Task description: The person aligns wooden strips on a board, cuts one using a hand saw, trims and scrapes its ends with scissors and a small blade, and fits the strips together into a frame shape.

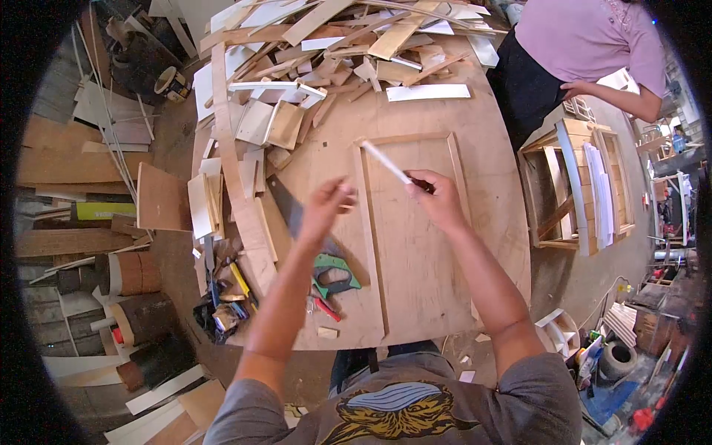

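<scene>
My right hand is closed around the near end of a slim white strip. The strip slants up and left, its far tip over the top left corner of a thin wooden frame that lies on the plywood tabletop. My left hand hovers just left of the frame, fingers curled together; whatever they may hold is too small to make out. Beneath my left forearm lies a handsaw with a green handle, its blade partly hidden. A red-handled tool rests beside it.
Wood offcuts are heaped across the table's far end and left side. Tools, one of them yellow, crowd the left edge. Another person stands at the far right, near a wooden cabinet frame. A small wood block lies near the front edge.
</scene>
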A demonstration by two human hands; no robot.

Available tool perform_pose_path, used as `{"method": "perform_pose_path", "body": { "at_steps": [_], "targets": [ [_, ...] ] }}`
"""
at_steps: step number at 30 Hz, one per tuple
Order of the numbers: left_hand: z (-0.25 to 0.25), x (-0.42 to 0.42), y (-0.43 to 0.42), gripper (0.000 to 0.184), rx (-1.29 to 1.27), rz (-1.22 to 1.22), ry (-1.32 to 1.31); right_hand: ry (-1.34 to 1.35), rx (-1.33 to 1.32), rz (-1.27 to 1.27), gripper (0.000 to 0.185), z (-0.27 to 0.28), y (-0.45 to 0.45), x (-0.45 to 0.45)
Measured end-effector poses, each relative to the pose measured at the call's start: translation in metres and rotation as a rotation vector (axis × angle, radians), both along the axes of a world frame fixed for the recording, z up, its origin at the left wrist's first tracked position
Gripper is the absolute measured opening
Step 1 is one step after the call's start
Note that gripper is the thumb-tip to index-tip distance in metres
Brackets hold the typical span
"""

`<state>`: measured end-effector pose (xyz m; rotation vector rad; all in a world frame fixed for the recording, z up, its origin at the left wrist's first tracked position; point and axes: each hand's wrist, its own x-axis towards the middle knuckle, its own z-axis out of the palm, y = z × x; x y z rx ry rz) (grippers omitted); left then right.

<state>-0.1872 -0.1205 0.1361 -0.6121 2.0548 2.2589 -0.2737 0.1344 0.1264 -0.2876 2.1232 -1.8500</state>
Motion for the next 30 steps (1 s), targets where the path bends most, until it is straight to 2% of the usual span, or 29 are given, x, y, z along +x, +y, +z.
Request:
{"method": "perform_pose_path", "body": {
  "at_steps": [2,6,10,12,14,19,26,30],
  "targets": [
    [0.019,0.013,0.046,0.038,0.104,0.004,0.053,0.181,0.033,0.023,0.028,0.025,-0.012,0.022],
    [0.039,0.041,0.071,0.036,0.191,0.13,0.161,0.28,0.187,0.064,0.028,0.094,-0.008,0.07],
    [0.07,0.083,0.087,0.036,0.328,0.195,0.275,0.342,0.202,0.085,0.03,0.112,0.022,0.12],
    [0.087,0.107,0.097,0.035,0.314,0.178,0.249,0.397,0.166,0.132,0.03,0.12,0.035,0.145],
    [0.094,0.129,0.106,0.033,0.266,0.201,0.255,0.443,0.229,0.132,0.029,0.128,0.046,0.169],
    [0.085,0.168,0.067,0.022,0.402,0.37,0.3,0.427,0.562,0.059,0.028,0.166,0.106,0.217],
    [0.087,0.208,0.043,0.021,0.468,0.397,0.279,0.37,0.374,-0.111,0.025,0.167,0.198,0.257],
    [0.081,0.218,0.054,0.021,0.517,0.398,0.229,0.243,-0.009,-0.133,0.026,0.151,0.224,0.262]
  ]
}}
